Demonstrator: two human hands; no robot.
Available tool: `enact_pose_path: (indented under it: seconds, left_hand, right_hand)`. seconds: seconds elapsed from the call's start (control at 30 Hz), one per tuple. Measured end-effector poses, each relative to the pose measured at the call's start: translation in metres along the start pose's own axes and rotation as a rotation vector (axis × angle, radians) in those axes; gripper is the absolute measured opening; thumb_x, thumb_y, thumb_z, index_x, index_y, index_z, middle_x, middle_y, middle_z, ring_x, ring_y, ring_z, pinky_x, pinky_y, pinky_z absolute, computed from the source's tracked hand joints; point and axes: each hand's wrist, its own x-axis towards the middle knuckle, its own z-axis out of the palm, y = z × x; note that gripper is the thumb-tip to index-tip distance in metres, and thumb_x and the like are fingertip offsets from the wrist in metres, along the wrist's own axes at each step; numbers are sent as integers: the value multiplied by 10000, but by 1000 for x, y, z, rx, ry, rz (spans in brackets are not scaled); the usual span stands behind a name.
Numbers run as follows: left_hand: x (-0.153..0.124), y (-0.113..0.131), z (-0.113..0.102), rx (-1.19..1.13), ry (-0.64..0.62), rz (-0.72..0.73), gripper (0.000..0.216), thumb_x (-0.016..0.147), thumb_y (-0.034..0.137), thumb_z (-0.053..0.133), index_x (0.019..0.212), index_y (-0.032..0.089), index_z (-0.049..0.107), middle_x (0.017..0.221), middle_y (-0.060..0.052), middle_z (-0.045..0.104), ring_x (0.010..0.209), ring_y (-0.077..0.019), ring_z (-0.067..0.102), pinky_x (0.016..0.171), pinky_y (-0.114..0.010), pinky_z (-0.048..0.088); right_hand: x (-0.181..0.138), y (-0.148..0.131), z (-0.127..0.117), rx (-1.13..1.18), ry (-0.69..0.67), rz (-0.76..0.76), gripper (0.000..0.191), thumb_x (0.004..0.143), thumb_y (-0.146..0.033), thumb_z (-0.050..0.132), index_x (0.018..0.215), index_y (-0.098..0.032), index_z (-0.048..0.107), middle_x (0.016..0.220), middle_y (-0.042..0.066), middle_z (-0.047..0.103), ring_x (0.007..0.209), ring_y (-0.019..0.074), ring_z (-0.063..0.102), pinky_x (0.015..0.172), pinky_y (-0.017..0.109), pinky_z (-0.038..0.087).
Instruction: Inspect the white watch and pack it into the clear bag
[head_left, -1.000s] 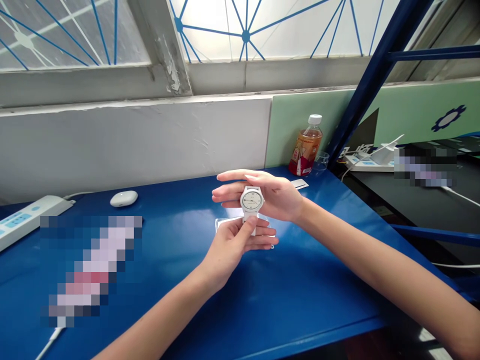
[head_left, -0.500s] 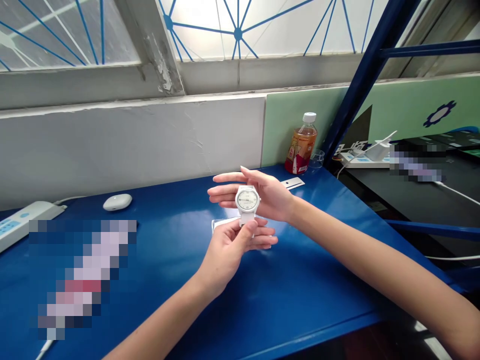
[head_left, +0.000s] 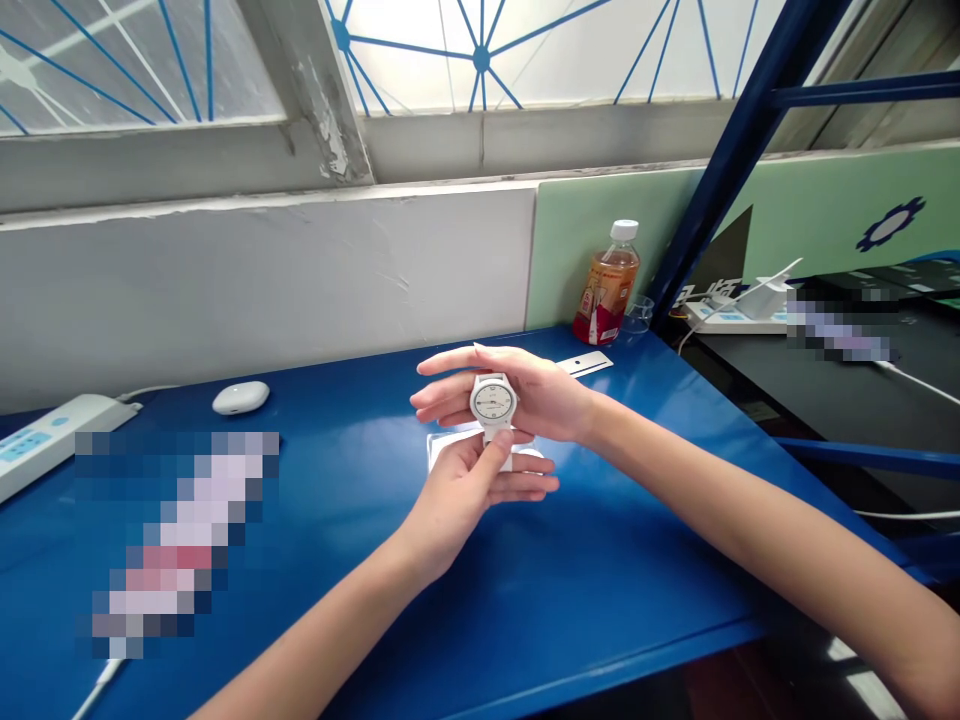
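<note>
A white wristwatch (head_left: 493,401) with a round pale dial faces up between my hands. My left hand (head_left: 461,487) pinches its lower strap between thumb and fingers, the other fingers reaching to the right. Behind and above the dial is my right hand (head_left: 536,392), palm toward the watch and fingers stretched to the left. Whether the right palm touches the watch I cannot tell. Below the hands, a white flat item (head_left: 436,446) lies on the blue table (head_left: 600,560), mostly covered by my left hand.
A drink bottle (head_left: 606,285) with a white cap stands at the back, beside a clear round item (head_left: 637,315). Nearby lies a white card (head_left: 587,363). To the left are a white earbud case (head_left: 241,397), a power strip (head_left: 56,440) and a blurred-out object with a cable.
The fingers and thumb of my right hand have bent in a little around the watch. My left hand keeps its pinch on the strap. The whole view has shifted slightly.
</note>
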Motion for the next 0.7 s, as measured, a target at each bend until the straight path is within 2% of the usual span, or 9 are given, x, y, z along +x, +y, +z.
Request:
enact_pose_path:
  seconds: [0.2, 0.47, 0.7]
  left_hand:
    - [0, -5, -3, 35, -89, 48, 449, 936, 520, 598, 1032, 90, 683, 1024, -167, 758, 924, -287, 747, 869, -412, 574]
    - [3, -5, -2, 21, 37, 51, 493, 873, 549, 669, 948, 63, 701, 941, -176, 769, 884, -304, 755, 859, -417, 586]
    - [2, -3, -5, 0, 35, 75, 477, 860, 545, 687, 908, 70, 702, 886, -157, 772, 835, -288, 762, 841, -404, 598]
  right_hand:
    - [0, 1, -1, 10, 10, 13, 350, 955, -397, 515, 1151, -160, 684, 1078, 94, 761, 1136, 231, 655, 1092, 410, 373]
    - [0, -2, 1, 13, 39, 28, 370, 968, -410, 448, 1138, -183, 686, 1152, 92, 733, 1134, 238, 650, 1063, 425, 408]
    - [-1, -3, 1, 2, 31, -2, 356, 941, -365, 460, 1146, -187, 689, 1158, 79, 735, 1115, 228, 664, 1079, 421, 399]
